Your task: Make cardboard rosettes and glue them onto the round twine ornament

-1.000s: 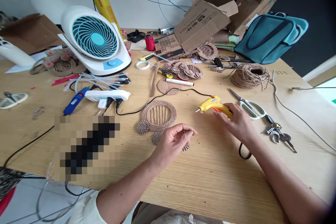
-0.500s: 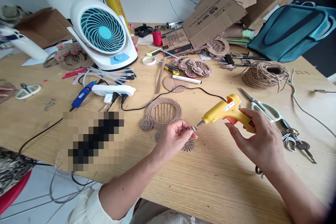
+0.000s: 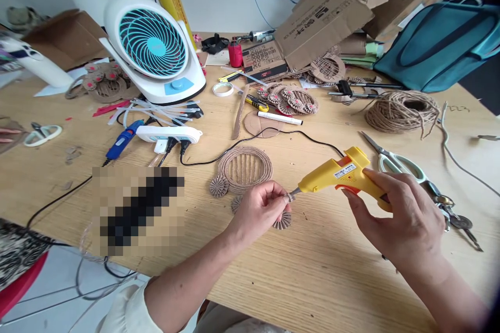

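Note:
A yellow hot glue gun lies in my right hand, whose fingers wrap its handle, the thumb near the orange trigger. Its metal nozzle points left and meets the fingertips of my left hand. Those fingertips pinch a small corrugated cardboard strip, mostly hidden by the fingers. Just beyond the left hand lies a round cardboard ring with twine strung across it. Pleated cardboard rosettes lie about it: one rosette by the ring's left edge, another rosette under my left hand, a third partly covered.
Scissors and keys lie right of the glue gun. Its black cord runs to a white power strip. Behind are a fan, a twine roll, a marker and finished cardboard pieces. Another person's hand shows far left.
The glue gun's nozzle has come down to the cardboard strip at my left fingertips. The strip has turned and shows less. My right thumb has closed in on the trigger.

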Motion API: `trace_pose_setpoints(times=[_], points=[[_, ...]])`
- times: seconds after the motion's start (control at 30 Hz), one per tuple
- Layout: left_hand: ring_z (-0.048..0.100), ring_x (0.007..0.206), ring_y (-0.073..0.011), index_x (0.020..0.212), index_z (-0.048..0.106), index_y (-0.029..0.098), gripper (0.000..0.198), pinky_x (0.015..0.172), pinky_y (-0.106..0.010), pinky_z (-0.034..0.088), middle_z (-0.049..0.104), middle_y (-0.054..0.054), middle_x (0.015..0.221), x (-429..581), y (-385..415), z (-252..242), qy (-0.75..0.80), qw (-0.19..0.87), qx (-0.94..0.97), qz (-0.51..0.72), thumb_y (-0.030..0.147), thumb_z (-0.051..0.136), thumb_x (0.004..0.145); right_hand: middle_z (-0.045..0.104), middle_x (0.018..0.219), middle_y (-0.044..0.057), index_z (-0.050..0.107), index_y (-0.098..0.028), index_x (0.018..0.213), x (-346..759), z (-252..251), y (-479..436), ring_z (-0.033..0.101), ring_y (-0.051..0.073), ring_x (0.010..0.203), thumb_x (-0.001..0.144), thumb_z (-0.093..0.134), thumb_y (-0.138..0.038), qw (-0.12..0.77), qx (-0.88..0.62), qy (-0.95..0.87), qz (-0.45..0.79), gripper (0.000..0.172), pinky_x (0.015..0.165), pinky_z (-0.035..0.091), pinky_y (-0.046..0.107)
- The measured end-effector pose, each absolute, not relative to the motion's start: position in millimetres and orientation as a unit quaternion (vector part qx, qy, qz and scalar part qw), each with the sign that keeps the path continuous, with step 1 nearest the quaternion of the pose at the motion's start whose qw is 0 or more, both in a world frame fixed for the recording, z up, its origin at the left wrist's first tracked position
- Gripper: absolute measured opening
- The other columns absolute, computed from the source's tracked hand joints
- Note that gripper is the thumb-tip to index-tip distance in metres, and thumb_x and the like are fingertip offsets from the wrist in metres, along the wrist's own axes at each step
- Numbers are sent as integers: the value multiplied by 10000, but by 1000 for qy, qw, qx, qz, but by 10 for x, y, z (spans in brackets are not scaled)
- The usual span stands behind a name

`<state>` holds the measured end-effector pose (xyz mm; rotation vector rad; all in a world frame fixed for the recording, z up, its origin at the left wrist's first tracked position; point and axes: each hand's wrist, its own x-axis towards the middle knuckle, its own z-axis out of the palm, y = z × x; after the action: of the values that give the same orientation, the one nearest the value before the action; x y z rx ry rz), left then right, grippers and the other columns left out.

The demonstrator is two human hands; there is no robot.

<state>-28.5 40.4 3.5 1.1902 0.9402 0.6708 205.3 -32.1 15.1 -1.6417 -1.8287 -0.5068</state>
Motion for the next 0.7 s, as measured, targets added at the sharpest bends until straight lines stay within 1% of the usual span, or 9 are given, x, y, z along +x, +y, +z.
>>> trace_pose_setpoints(times=[0.07, 0.33, 0.6, 0.7], points=[[465, 475, -55, 735, 566, 168, 113, 460, -190, 357, 635, 8, 649, -288, 406, 31, 421, 675, 530, 295, 244, 604, 810, 683, 1040, 83, 483, -290, 1400, 2066, 142, -330, 662, 260, 834, 826, 768, -287, 312, -619, -695, -191, 641, 707, 496, 383], [461, 479, -56, 718, 551, 171, 123, 463, -192, 355, 631, 10, 639, -283, 408, 86, 422, 673, 536, 285, 246, 596, 805, 691, 1039, 86, 452, -309, 1424, 2091, 161, -365, 674, 265, 836, 824, 774, -272, 311, -608, -704, -196, 681, 683, 510, 386], [463, 485, -58, 722, 556, 169, 138, 468, -195, 359, 623, 12, 635, -288, 405, 71, 428, 665, 543, 283, 265, 594, 814, 703, 1030, 79, 481, -297, 1390, 2093, 163, -382, 679, 239, 831, 823, 776, -253, 314, -600, -703, -215, 640, 680, 517, 360], [463, 490, -57, 734, 557, 168, 136, 469, -191, 359, 621, 18, 635, -294, 407, 54, 427, 669, 539, 282, 267, 599, 816, 711, 986, 56, 524, -276, 1337, 2100, 173, -349, 676, 205, 763, 802, 797, -245, 324, -587, -703, -237, 601, 621, 512, 321]])
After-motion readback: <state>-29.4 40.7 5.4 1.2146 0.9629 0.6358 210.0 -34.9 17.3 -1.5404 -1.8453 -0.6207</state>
